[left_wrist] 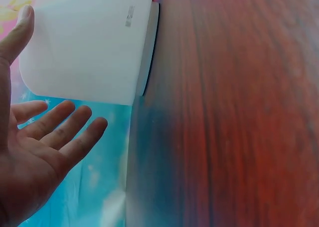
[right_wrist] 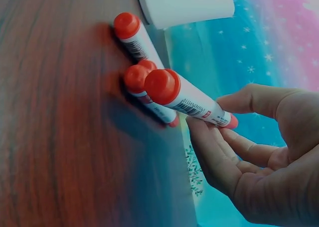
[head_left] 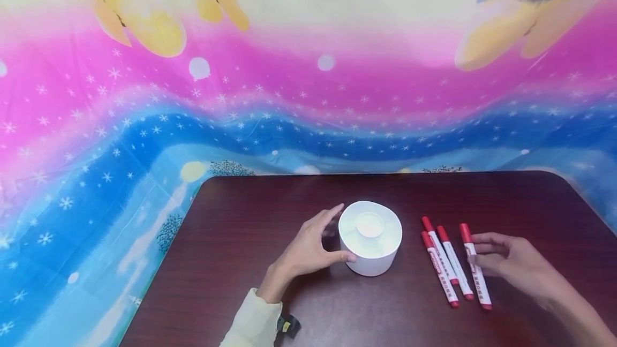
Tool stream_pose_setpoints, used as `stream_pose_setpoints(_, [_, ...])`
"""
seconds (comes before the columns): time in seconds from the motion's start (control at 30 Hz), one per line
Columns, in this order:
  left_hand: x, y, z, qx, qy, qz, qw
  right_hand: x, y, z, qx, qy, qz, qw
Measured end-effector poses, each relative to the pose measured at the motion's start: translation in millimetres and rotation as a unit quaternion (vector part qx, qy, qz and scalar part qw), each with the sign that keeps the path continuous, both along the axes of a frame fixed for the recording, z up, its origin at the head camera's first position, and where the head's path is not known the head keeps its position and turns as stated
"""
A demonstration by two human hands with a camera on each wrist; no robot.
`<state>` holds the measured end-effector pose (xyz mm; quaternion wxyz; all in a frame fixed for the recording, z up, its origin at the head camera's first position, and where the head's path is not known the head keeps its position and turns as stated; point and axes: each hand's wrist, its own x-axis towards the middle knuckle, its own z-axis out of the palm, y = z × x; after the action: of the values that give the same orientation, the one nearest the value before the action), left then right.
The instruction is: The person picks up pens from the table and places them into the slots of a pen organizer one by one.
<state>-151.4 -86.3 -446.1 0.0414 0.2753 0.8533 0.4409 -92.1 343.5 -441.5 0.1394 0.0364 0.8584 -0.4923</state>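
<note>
My right hand (head_left: pixel 518 261) pinches a white marker with red ends (head_left: pixel 475 266) between thumb and fingers. In the right wrist view this marker (right_wrist: pixel 192 102) is lifted over the others, and the hand (right_wrist: pixel 259 157) grips it toward its far end. Three more red-capped markers (head_left: pixel 455 261) lie on the table just left of it. A white round container (head_left: pixel 371 261) with a smaller ring inside stands mid-table. Around its left side is my left hand (head_left: pixel 308 245), fingers spread and thumb at its front. The left wrist view shows the fingers (left_wrist: pixel 79 144) loosely extended beside the white wall (left_wrist: pixel 89 47).
The dark wood table (head_left: pixel 231 218) has rounded far corners. Behind and to its sides hangs a pink and blue patterned cloth (head_left: pixel 289 106). A black strap piece (head_left: pixel 289 326) shows by the left sleeve (head_left: pixel 253 320).
</note>
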Motion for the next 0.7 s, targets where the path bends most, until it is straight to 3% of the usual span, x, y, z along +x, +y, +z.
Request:
stream_pose_setpoints(0.47, [0.9, 2.2, 0.0, -0.001, 0.014, -0.002, 0.9999, -2.6, -13.1, 9.6, -0.001, 0.032, -0.003, 0.999])
stream_pose_setpoints(0.7, [1.7, 3.9, 0.2, 0.003, 0.016, -0.003, 0.9999, -7.3, -22.3, 12.1, -0.039, 0.043, -0.005, 0.998])
